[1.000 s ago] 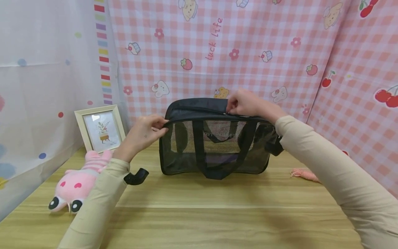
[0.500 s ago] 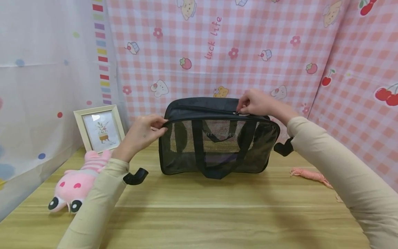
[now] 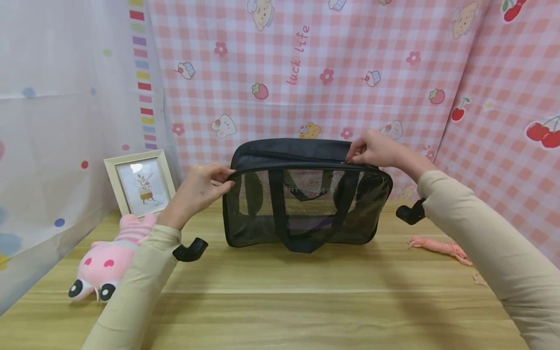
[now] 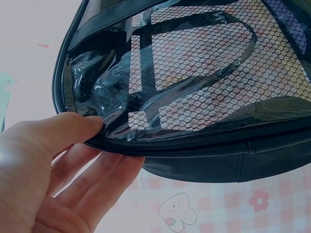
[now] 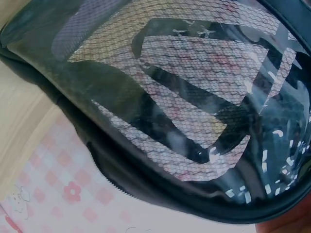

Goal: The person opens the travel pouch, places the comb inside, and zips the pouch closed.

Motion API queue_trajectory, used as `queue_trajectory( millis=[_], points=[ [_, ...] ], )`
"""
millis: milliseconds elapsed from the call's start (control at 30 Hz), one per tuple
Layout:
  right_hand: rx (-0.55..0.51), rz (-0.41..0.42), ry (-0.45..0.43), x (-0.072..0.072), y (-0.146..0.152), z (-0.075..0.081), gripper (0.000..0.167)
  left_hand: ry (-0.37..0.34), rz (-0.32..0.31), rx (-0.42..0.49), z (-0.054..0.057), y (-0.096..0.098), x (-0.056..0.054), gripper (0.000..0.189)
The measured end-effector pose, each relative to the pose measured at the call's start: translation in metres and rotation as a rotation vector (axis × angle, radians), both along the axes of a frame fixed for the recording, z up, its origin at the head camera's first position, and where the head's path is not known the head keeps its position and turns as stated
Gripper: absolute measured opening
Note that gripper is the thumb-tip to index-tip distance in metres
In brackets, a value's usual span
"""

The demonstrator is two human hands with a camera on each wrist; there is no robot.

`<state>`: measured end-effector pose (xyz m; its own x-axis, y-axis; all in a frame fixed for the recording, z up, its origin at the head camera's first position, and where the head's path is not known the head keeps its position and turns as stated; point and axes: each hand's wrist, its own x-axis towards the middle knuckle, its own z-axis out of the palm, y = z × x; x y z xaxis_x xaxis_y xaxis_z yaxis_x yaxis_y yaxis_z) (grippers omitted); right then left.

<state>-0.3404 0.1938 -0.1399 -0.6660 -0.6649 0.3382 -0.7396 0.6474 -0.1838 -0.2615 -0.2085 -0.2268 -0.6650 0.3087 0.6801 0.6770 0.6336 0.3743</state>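
Note:
A black see-through bag (image 3: 306,204) with mesh on its far side and dark strap handles (image 3: 280,209) stands upright on the table. At its upper left corner, my left hand (image 3: 200,189) pinches the piped edge. The left wrist view shows the thumb of that hand (image 4: 73,160) on the clear front, fingers behind the rim. My right hand (image 3: 379,148) pinches the zipper pull (image 3: 344,162) near the right end of the bag's top. Only a sliver of my right hand (image 5: 286,222) appears in the right wrist view. Something purple shows dimly through the bag.
A pink plush toy (image 3: 109,257) lies on the wooden table (image 3: 280,311) at left, before a cream picture frame (image 3: 142,184). A bundle of peach cord (image 3: 442,247) lies at right. Patterned cloth (image 3: 280,63) hangs close behind the bag.
My right hand has slid to the right along the bag's top with the zipper pull. My left hand keeps its pinch on the corner, and the bag stays in place.

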Motion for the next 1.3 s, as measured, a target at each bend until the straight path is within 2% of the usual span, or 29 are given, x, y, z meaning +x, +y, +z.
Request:
queue_trajectory(
  millis=[133,367,667,933,1167,1300],
  points=[
    [0.001,-0.009,-0.013,-0.001,0.006,-0.002,0.017,-0.002,0.008,0.004,0.0,0.0,0.0,0.017],
    [-0.004,-0.083,-0.053,0.001,0.02,-0.006,0.016,-0.003,0.014,-0.001,0.0,0.001,0.0,0.017],
    [-0.014,-0.091,-0.029,0.002,0.034,-0.011,0.014,-0.012,0.015,-0.006,0.0,0.001,-0.001,0.017],
    [-0.051,-0.106,-0.067,0.004,0.051,-0.014,0.013,-0.003,0.012,-0.007,-0.001,0.003,-0.001,0.017],
    [-0.042,-0.159,-0.061,0.006,0.06,-0.015,0.011,0.006,0.02,-0.008,-0.001,0.002,0.0,0.018],
    [-0.058,-0.155,-0.064,0.006,0.067,-0.015,0.009,0.013,0.018,-0.012,-0.002,0.001,-0.001,0.018]
  ],
)
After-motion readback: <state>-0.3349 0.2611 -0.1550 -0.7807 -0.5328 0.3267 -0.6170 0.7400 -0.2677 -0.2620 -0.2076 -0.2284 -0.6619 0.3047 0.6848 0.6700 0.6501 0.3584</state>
